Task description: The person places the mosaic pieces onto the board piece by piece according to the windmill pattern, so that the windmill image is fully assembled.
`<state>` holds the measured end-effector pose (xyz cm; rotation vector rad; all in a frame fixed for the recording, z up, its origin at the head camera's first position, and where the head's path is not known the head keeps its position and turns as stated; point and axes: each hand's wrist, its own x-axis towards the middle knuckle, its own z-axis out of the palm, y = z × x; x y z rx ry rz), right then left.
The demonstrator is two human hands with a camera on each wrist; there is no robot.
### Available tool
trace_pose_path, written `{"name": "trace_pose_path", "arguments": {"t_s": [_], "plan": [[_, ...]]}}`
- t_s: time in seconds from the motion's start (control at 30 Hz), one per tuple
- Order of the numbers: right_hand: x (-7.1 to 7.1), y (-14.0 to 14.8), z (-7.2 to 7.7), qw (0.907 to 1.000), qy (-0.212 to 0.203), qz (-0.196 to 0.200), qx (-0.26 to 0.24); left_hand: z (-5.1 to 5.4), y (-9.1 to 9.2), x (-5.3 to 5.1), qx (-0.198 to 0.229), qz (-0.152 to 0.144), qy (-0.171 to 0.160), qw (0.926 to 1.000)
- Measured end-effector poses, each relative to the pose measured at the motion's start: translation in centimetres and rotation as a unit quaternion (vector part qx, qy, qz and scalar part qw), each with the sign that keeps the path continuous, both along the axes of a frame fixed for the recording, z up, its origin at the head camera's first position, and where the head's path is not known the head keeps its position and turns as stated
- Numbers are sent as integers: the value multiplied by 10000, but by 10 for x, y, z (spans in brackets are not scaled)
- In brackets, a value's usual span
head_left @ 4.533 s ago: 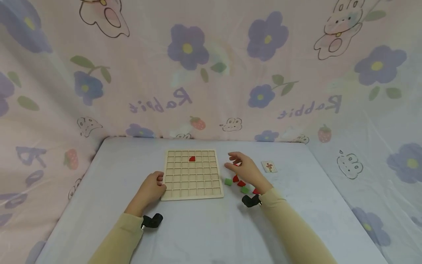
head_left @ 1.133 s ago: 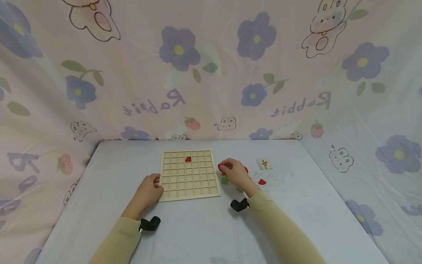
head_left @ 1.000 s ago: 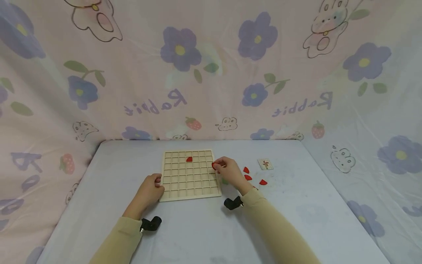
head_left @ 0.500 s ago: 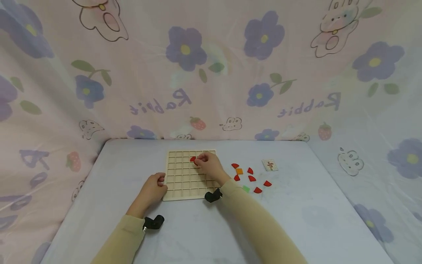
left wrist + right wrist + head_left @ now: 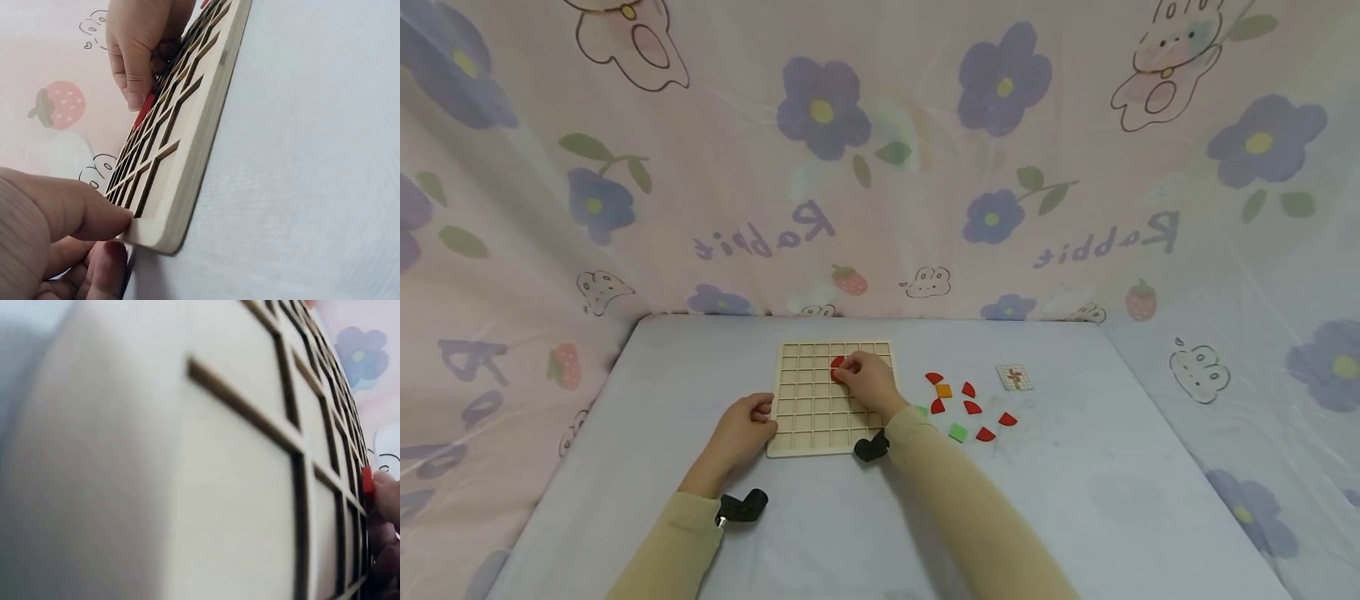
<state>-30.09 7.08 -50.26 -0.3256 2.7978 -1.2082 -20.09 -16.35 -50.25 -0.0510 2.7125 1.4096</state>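
Note:
A square wooden grid board (image 5: pixel 808 417) lies on the table. My left hand (image 5: pixel 741 433) holds its left edge; in the left wrist view the thumb (image 5: pixel 106 219) presses the corner and the other fingers curl at the side. Over the board's upper middle, my right hand (image 5: pixel 872 383) pinches a red quarter-circle piece (image 5: pixel 367 481) between thumb and fingertips. That piece is at a cell just below another red quarter-circle piece (image 5: pixel 837 362) in the grid. Whether it sits flat in the cell is hidden by the fingers.
Right of the board lie several loose red quarter-circle pieces (image 5: pixel 986 434), an orange square (image 5: pixel 944 391) and green squares (image 5: pixel 958 432). Beyond them is a small pattern card (image 5: pixel 1015 377). A printed cloth (image 5: pixel 880 233) hangs behind the table.
My right hand has picked up a red quarter-circle piece from the right of the board and carried it left to the cell below the first red one. The left hand stays at the board's edge.

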Motion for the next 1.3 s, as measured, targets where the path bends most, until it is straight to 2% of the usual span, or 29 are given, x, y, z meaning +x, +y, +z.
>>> {"name": "trace_pose_path", "arguments": {"t_s": [0.17, 0.37, 0.67, 0.93, 1.3], "plan": [[3, -1, 0, 9999, 8, -63, 111, 3, -2, 1, 192, -64, -69, 9998], [4, -1, 2, 9996, -6, -140, 244, 9, 3, 2, 16, -173, -136, 9998], [3, -5, 4, 9988, -46, -264, 402, 13, 8, 3, -250, -78, -217, 9994], [4, -5, 5, 9985, -11, -331, 444, 14, 10, 4, -400, -9, -162, 9991], [4, -6, 10, 9989, -192, -251, 337, 17, 10, 4, -286, -19, -241, 9993]]}}
